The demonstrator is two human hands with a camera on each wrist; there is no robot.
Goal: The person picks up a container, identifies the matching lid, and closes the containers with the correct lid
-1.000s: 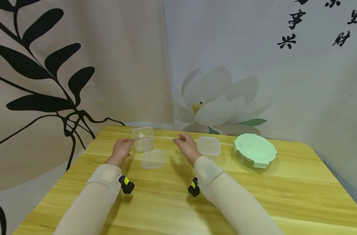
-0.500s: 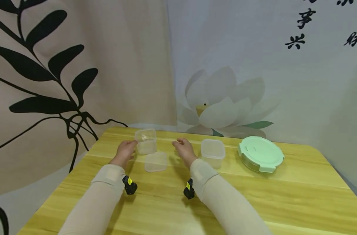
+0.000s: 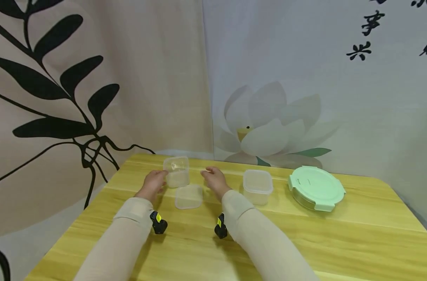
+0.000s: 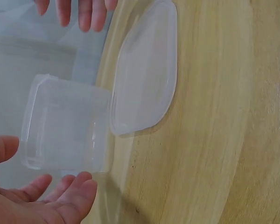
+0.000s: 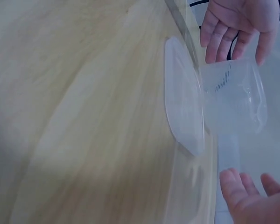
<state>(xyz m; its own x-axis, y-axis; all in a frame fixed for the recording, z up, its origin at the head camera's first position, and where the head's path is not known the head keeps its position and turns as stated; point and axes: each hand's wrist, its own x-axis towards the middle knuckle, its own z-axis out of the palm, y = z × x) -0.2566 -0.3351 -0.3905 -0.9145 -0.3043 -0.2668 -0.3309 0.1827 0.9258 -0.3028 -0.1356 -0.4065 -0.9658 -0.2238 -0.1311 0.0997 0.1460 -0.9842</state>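
A clear plastic container (image 3: 177, 177) stands without a lid near the back left of the wooden table. Close by its left side is my left hand (image 3: 153, 185), fingers relaxed; in the left wrist view its thumb and fingertips (image 4: 86, 189) are beside the container's wall, and contact is hard to tell. My right hand (image 3: 215, 180) hovers to the container's right, apart from it, fingers loosely bent and holding nothing. In front of the container a flat translucent lid (image 3: 189, 196) lies on the table.
Right of my right hand stands a second clear container (image 3: 257, 187) with its lid on. Farther right is a round glass food box with a green clip lid (image 3: 317, 186). A printed curtain (image 3: 164, 78) hangs behind the table's back edge.
My right hand has moved left, closer to the lidless container. The left hand stays beside it. The whole scene has shifted slightly right and down as the head view turned.
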